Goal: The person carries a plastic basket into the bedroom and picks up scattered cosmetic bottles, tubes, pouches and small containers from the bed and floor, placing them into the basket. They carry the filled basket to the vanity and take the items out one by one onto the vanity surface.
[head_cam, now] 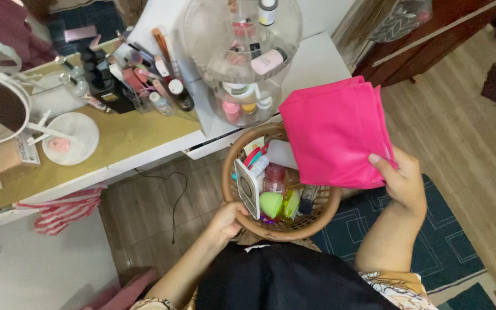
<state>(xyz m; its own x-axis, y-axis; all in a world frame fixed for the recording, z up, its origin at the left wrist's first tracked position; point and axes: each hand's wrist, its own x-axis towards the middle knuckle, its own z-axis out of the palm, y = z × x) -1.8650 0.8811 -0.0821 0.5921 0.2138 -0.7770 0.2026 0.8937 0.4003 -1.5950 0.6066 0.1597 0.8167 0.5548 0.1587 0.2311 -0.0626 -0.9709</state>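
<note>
**Pouch held over the basket**

The right hand pinches a bright pink fabric pouch in its grip, above a round woven wicker basket of cosmetics. The left hand clasps the basket's near-left rim, near the counter.

We see a wooden floor, a blue rug at four o'clock, a white dressing table at twelve o'clock.

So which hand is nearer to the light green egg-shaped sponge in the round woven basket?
Left. The left hand grips the woven basket rim just beside the green sponge; the right hand holds a pink fabric pouch farther off.
</note>
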